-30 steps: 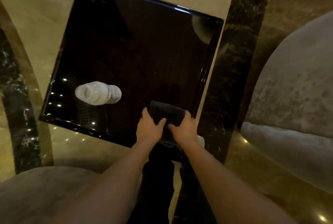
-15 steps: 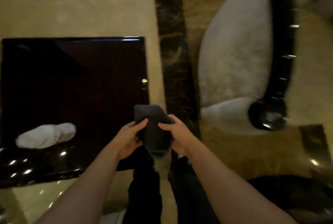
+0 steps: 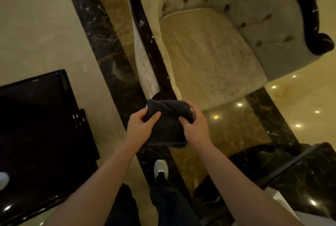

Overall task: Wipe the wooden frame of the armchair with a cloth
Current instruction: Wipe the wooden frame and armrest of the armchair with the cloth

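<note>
A dark grey folded cloth [image 3: 168, 124] hangs between my two hands at the middle of the view. My left hand [image 3: 141, 127] grips its left edge and my right hand [image 3: 195, 125] grips its right edge. Just beyond the cloth stands the cream tufted armchair [image 3: 209, 58]. Its glossy dark wooden frame [image 3: 154, 44] runs along the left arm down to a rounded end right above the cloth. The frame continues along the right arm [image 3: 312, 16] to a curled end. The cloth is close to the left arm's front end; I cannot tell whether it touches it.
A glossy black low table [image 3: 41, 131] stands at the left, with a white object at its near left edge. Another dark glossy surface [image 3: 300, 175] sits at the lower right. The polished marble floor has dark inlay bands. My white shoe [image 3: 161, 168] is below the cloth.
The view has swung right from the black table to the armchair. Both hands lifted the cloth off the table and carried it to the front of the chair's left arm.
</note>
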Demonstrator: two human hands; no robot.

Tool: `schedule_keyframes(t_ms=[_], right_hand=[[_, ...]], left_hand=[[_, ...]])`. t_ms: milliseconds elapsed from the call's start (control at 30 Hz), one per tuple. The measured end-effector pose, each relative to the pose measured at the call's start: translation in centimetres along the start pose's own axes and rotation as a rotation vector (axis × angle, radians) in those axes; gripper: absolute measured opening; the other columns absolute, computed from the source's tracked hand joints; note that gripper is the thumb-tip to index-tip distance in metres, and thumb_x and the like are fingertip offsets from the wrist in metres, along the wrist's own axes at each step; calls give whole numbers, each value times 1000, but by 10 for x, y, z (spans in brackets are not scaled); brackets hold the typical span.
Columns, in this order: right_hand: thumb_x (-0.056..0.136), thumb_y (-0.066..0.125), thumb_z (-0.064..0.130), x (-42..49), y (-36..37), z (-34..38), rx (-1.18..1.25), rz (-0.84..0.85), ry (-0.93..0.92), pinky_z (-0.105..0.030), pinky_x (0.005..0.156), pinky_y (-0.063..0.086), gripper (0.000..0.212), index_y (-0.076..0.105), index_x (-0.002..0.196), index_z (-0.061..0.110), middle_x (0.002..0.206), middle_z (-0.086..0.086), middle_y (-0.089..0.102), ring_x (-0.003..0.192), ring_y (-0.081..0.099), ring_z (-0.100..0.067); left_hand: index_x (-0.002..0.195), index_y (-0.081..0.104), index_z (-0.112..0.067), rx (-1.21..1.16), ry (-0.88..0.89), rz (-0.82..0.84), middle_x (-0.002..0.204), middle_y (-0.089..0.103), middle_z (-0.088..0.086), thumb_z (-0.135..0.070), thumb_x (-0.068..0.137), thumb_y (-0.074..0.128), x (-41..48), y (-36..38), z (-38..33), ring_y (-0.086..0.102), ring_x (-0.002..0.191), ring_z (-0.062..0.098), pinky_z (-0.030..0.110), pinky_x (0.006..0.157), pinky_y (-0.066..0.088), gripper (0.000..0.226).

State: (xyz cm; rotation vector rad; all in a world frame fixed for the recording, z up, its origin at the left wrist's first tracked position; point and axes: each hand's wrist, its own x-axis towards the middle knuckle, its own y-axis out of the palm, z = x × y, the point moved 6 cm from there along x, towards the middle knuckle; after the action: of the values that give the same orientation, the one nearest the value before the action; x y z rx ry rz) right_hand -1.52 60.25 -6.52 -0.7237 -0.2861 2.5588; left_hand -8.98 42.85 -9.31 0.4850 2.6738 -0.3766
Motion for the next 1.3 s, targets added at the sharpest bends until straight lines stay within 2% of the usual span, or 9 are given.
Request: schedule_keyframes(t_ms=[133, 300, 433, 600, 767, 933, 1033, 1133, 1300], right_hand=[[90, 69, 9, 25, -13, 12, -164, -90, -200, -20, 105, 41, 67, 42, 148, 29, 140, 11, 51, 126, 45, 4], [94, 49, 54, 48, 43, 15, -875, -18, -519, -54, 120, 21, 83, 7, 160, 24, 167, -21, 8, 153, 13, -41], [98, 28, 66, 80, 75, -4, -936, 59, -484, -55, 124, 17, 83, 1, 162, 19, 170, -17, 1, 155, 5, -40], [104, 25, 53, 52, 67, -31, -833, -87, -330, -55, 122, 25, 75, 4, 160, 8, 168, -24, 7, 154, 11, -41], [96, 28, 68, 56, 84, -22, -921, -95, -148, -62, 122, 15, 96, 0, 159, 1, 165, -33, 2, 151, 8, -51], [97, 30, 69, 97, 97, 15, -982, -153, -316, -56, 124, 15, 99, -4, 158, 0, 165, -33, 1, 153, 6, -45], [102, 26, 62, 71, 91, -2, -991, -193, -340, -54, 124, 15, 87, 4, 159, 0, 166, -29, 8, 155, 6, -41], [102, 26, 62, 33, 92, -23, -1041, -163, -299, -56, 124, 12, 86, 11, 159, -1, 167, -27, 10, 155, 4, -43], [98, 31, 67, 82, 105, 14, -1038, -135, -426, -54, 125, 11, 96, 1, 159, -1, 165, -32, 2, 154, 2, -43]], left_hand=[[114, 64, -21, 70, 107, -216, 103, 69, -4, -31, 95, 64, 13, 13, -23, 67, 94, 8, 38, 83, 60, 21], [140, 47, -24, 19, -133, -322, 126, 59, 7, -20, 97, 58, 37, -1, 16, 64, 106, 18, 46, 89, 60, 44], [148, 42, -21, 96, -56, -39, 142, 51, 4, 5, 78, 63, 36, 26, 39, 52, 131, 19, 43, 106, 49, 78], [158, 22, -24, 121, 80, 15, 148, 48, -9, -13, 79, 82, 41, 38, 55, 48, 135, 4, 37, 114, 42, 100], [132, 36, -57, 140, -14, -199, 150, 48, 8, -24, 94, 63, 40, 41, 66, 50, 126, 6, 19, 104, 44, 57], [143, 43, 0, 294, 203, -194, 145, 52, 18, -37, 84, 72, 46, 45, 82, 50, 134, 36, 49, 108, 48, 76], [151, 41, -14, 21, 431, -211, 158, 43, 14, -40, 108, 37, 46, 39, 65, 43, 144, 27, 48, 117, 38, 50], [155, 30, -23, 204, 416, -218, 165, 29, 11, -75, 83, 55, 48, 50, 73, 29, 152, 25, 56, 123, 22, 92], [146, 45, -19, 110, 177, -231, 152, 49, 16, -77, 54, 78, 48, 55, 94, 46, 141, 35, 61, 116, 33, 114]])
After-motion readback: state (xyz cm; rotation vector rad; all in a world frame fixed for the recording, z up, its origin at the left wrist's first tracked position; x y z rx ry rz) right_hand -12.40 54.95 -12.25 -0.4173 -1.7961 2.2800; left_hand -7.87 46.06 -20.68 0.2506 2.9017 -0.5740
